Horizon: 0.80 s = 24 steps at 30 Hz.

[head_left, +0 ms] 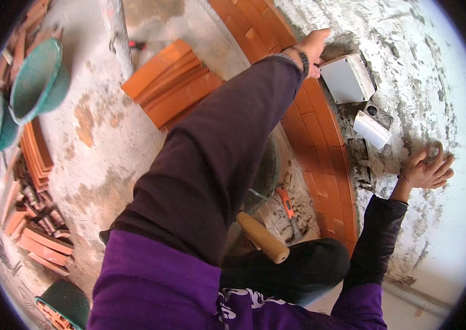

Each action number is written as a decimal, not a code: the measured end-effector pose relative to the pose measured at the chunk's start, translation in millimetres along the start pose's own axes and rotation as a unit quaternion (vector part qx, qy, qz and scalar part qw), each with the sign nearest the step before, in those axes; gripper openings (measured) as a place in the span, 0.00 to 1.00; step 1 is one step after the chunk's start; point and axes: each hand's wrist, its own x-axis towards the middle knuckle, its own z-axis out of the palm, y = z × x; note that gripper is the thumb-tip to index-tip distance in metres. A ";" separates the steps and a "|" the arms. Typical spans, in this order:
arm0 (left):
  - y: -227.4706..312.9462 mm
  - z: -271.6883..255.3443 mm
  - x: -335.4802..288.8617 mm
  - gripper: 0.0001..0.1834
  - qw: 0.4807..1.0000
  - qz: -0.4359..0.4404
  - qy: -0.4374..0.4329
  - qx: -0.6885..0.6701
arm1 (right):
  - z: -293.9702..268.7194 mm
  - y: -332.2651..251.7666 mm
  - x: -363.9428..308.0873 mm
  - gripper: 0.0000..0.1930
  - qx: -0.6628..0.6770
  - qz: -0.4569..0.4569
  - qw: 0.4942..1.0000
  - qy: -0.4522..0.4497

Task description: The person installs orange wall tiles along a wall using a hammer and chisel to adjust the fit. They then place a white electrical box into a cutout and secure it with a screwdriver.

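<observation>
My left arm stretches forward across the view. My left hand (312, 50) is by the edge of an orange brick-tile facing (313, 135), next to a white box (347, 78) on the rough wall. Its visible fingers are stretched out, the rest partly hidden, and no object shows in it. Against the cement-smeared wall (409, 71), my right hand (426, 168) lies with fingers spread and holds nothing. Between the hands, a smaller white plate (372, 130) sits tilted beside a dark round hole.
A stack of orange tiles (170, 82) lies on the concrete floor. Near my knee are a wooden handle (263, 237) and an orange-handled tool (286, 202). Green basins (39, 82), more tiles (36, 154) and broken pieces (46, 220) line the left side.
</observation>
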 end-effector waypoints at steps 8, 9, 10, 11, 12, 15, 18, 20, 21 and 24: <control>-6.4 -2.2 -2.5 0.48 0.992 0.060 -0.058 0.094 | -6.0 -21.5 -1.1 0.22 -0.019 0.038 0.992 -0.117; -13.1 7.8 -12.4 0.45 0.995 0.044 -0.011 0.091 | -6.7 -17.5 -7.2 0.23 -0.022 0.044 0.991 -0.121; -21.0 10.6 -3.5 0.44 0.993 0.050 -0.025 0.100 | -7.7 -12.0 -12.2 0.23 -0.026 0.050 0.991 -0.125; -23.4 3.0 13.0 0.43 0.992 0.066 -0.028 0.109 | -4.0 -18.7 -7.1 0.23 -0.031 0.062 0.988 -0.137; -24.0 -4.5 32.4 0.42 0.989 0.085 -0.031 0.119 | 0.9 -26.7 -0.8 0.23 -0.020 0.063 0.990 -0.126; -43.6 6.4 39.5 0.40 0.993 0.087 -0.051 0.059 | -0.1 -27.1 -3.2 0.24 -0.027 0.058 0.990 -0.128; -51.6 20.6 32.3 0.57 0.974 0.101 0.111 0.170 | -0.8 -26.1 -7.8 0.25 -0.030 0.052 0.990 -0.125; -59.5 35.9 24.9 0.66 0.962 0.098 0.155 0.203 | 0.1 -21.7 -6.7 0.25 -0.033 0.048 0.991 -0.122; -59.1 41.2 19.1 0.69 0.957 0.091 0.177 0.212 | 0.4 -21.6 -8.8 0.25 -0.032 0.048 0.991 -0.120; -57.6 49.3 11.7 0.68 0.952 0.081 0.203 0.215 | -1.6 -23.7 -6.3 0.26 -0.038 0.047 0.990 -0.128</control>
